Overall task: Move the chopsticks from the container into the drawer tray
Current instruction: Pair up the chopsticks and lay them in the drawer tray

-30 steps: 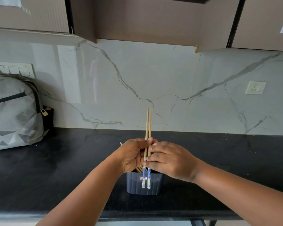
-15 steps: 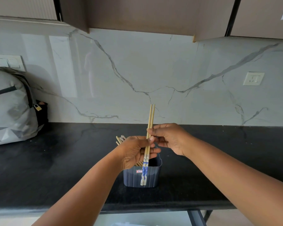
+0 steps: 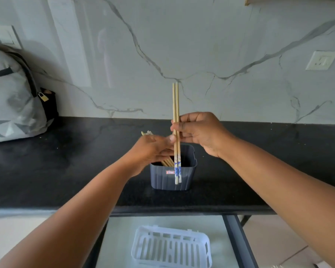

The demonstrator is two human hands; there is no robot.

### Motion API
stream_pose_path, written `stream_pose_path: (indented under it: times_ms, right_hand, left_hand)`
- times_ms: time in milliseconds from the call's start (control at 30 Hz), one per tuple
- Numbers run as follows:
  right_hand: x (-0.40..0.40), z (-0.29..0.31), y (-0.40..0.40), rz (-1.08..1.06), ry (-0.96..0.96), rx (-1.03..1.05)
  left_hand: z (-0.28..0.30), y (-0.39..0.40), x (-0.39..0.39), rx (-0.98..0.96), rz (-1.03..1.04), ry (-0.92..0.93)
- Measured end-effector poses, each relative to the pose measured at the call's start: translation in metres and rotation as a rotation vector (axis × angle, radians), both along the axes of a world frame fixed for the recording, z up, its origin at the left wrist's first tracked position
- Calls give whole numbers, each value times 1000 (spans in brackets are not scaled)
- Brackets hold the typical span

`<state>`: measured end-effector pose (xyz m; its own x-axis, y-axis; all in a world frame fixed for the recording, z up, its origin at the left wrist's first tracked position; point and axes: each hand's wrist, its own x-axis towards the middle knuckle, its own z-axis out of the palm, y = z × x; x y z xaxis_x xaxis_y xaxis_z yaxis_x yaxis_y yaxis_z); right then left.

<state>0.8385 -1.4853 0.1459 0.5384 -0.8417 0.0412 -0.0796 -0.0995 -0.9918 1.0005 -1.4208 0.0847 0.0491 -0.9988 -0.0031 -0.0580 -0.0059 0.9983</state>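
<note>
My right hand (image 3: 200, 132) pinches a pair of wooden chopsticks (image 3: 176, 105) with blue-patterned lower ends, held upright above a dark grey square container (image 3: 172, 177) on the black counter. My left hand (image 3: 153, 149) hovers at the container's left rim with fingers spread, its thumb tip close to the held pair. Several more chopsticks (image 3: 167, 163) lean inside the container, their tips poking out behind my left hand. A white slotted tray (image 3: 171, 246) lies in the open drawer below the counter edge.
A grey backpack (image 3: 14, 93) with a small padlock leans against the marble wall at the left of the counter (image 3: 66, 171). A wall socket (image 3: 320, 60) sits at the right. The open drawer (image 3: 124, 238) juts out under the counter's front edge.
My right hand has taken the upright pair and my left hand has let go, dropping toward the container. The view has tilted down, so the drawer and white tray now show.
</note>
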Motion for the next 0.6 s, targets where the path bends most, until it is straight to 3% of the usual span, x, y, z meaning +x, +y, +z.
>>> stream_pose_path:
  times_ms: [100,167,267,367,433,600]
  right_hand:
    - [-2,-19,9,99,149,-67]
    - [2,-51,15,185,355,-158]
    - [8,-118,27,347,691,-301]
    - [11,-187,38,514,844,-294]
    - [10,-223,44,587,911,-255]
    - [6,-285,57,642,1006,-194]
  left_hand:
    - [-32,12,31,-162,325,-351]
    - [-57,20,53,-214,532,-596]
    - [-98,18,77,-95,440,-1015]
    - [-142,17,81,212,240,-1358]
    - [-168,21,79,330,166,-1457]
    - [-194,27,79,398,187,-1399]
